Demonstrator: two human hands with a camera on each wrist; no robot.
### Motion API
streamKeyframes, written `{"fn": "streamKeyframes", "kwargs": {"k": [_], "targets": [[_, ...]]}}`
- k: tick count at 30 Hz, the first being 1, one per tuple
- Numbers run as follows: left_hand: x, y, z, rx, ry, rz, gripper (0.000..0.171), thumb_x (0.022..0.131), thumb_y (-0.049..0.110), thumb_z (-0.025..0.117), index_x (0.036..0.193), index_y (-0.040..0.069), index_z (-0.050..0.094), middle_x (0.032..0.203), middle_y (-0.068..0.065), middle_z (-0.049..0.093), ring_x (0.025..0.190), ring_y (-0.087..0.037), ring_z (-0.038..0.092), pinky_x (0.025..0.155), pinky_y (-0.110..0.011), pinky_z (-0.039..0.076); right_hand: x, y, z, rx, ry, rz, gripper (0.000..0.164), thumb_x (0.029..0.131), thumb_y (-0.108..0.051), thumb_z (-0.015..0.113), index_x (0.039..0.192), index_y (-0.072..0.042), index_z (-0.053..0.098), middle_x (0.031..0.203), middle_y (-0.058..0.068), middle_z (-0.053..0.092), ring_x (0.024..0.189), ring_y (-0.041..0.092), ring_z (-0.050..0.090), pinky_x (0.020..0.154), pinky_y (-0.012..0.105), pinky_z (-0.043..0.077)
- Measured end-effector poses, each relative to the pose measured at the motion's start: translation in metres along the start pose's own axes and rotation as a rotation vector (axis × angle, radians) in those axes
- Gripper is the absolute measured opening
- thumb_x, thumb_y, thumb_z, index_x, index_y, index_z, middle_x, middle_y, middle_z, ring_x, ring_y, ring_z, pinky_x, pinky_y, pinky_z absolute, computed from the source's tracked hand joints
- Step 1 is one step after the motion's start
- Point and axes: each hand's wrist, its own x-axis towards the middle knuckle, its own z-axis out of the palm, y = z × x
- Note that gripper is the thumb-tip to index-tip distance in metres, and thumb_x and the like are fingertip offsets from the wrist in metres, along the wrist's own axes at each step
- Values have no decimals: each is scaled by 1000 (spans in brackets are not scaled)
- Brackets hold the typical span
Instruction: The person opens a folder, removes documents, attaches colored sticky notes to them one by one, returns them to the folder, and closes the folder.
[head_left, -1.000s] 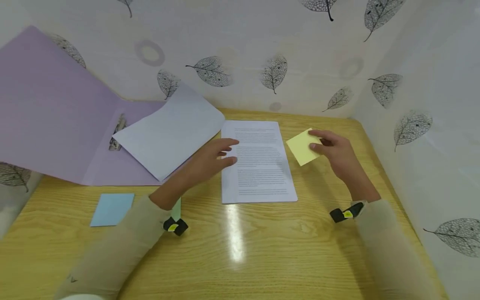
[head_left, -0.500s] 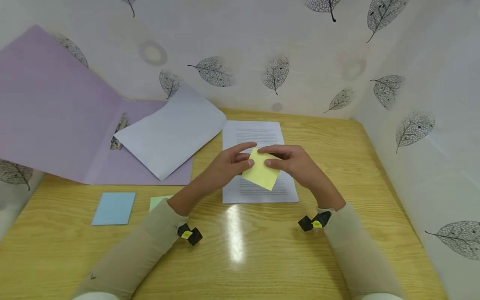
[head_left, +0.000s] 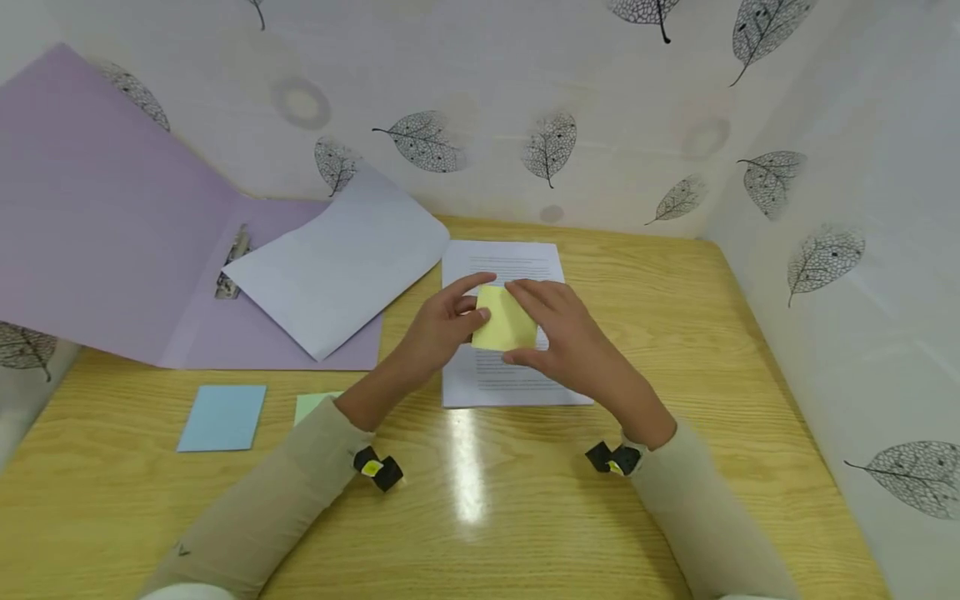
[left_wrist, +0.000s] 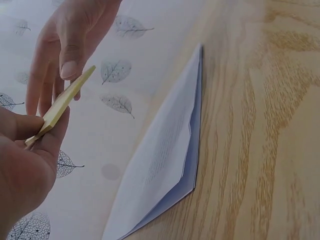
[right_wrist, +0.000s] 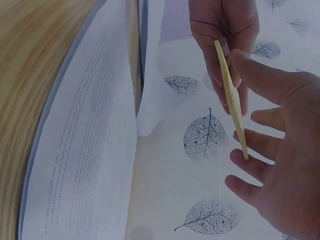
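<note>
A pad of yellow sticky notes [head_left: 501, 323] is held up over the stack of printed sheets [head_left: 525, 390]. My left hand [head_left: 437, 335] pinches its left edge, thumb on the near face; the left wrist view shows the pad's thin side [left_wrist: 61, 106] in that grip. Around the pad's other end my right hand [head_left: 576, 340] is spread, thumb by the lower corner and fingers by the upper one. Those fingers look extended in the right wrist view, where fingertips touch or nearly touch the pad [right_wrist: 231, 92].
An open purple folder [head_left: 112, 217] with a metal clip [head_left: 233, 262] lies at the left, its cover raised against the wall. White sheets [head_left: 337, 271] lie askew on it. Nearer are a blue note pad [head_left: 222, 418] and a green one [head_left: 313, 405], partly behind my left sleeve.
My right hand has brought the yellow pad leftward from beyond the printed sheets to my left hand. The left hand now pinches it, and the right hand's fingers have loosened and spread.
</note>
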Motion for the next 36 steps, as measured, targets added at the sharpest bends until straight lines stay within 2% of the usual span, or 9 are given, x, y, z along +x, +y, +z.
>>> {"fn": "streamKeyframes", "kwargs": {"k": [2, 4, 11, 15, 21, 27, 30, 33, 36], "targets": [[1, -1, 0, -15, 5, -5, 48, 104, 6, 53, 150, 17, 45, 122, -20, 68, 90, -19, 71, 80, -29, 60, 0, -1, 3, -80, 28, -50, 88, 82, -31, 85, 153, -5, 41, 151, 15, 46, 137, 34, 42, 114, 50, 36], [1, -2, 0, -25, 6, -10, 47, 104, 7, 53, 150, 16, 45, 123, -19, 68, 92, -19, 71, 82, -30, 60, 0, -1, 5, -97, 39, -61, 87, 82, -29, 85, 153, -6, 41, 151, 14, 46, 137, 34, 42, 114, 50, 37], [2, -1, -2, -67, 5, -63, 43, 107, 16, 48, 150, 18, 44, 126, -16, 64, 100, -21, 68, 87, -31, 58, -1, 1, 3, 25, -33, -16, 75, 90, -25, 78, 153, -6, 42, 159, 16, 38, 145, 35, 35, 117, 53, 35], [2, 1, -3, -96, 24, -99, 43, 109, 21, 42, 151, 16, 43, 128, -14, 61, 103, -20, 66, 85, -28, 58, 0, 1, 2, 76, -67, 5, 67, 94, -25, 74, 151, -5, 45, 161, 17, 35, 148, 36, 32, 117, 55, 33], [3, 3, -4, -233, 58, -135, 44, 107, 14, 39, 150, 12, 43, 134, -17, 59, 97, -16, 68, 82, -25, 58, 1, 1, 3, 106, -61, 21, 58, 96, -24, 71, 147, -4, 50, 161, 16, 35, 153, 35, 24, 122, 55, 25], [3, 3, -4, -335, 94, -121, 44, 104, 6, 44, 147, 6, 41, 134, -20, 59, 96, -13, 69, 82, -25, 59, 2, 4, 7, 94, 58, -73, 41, 97, -15, 69, 135, -3, 62, 154, 17, 47, 151, 36, 28, 124, 57, 17], [4, 1, -4, -325, 130, -123, 41, 102, 5, 50, 142, 8, 42, 131, -17, 61, 100, -15, 69, 84, -26, 59, 4, 6, 10, 61, 170, -160, 33, 95, -9, 69, 127, -2, 67, 143, 17, 58, 143, 38, 42, 120, 58, 26], [6, -3, -3, -291, 179, -120, 34, 100, 8, 56, 132, 8, 45, 125, -15, 63, 100, -18, 69, 85, -28, 59, 6, 7, 14, 17, 275, -229, 32, 91, -3, 70, 123, -1, 69, 127, 15, 66, 125, 36, 57, 110, 53, 40], [7, -6, 1, -265, 208, -100, 25, 99, 7, 59, 120, 7, 46, 119, -13, 61, 100, -19, 68, 86, -29, 59, 7, 6, 18, -35, 332, -245, 34, 89, -2, 72, 122, -2, 68, 116, 12, 71, 109, 31, 64, 100, 47, 48]]}}
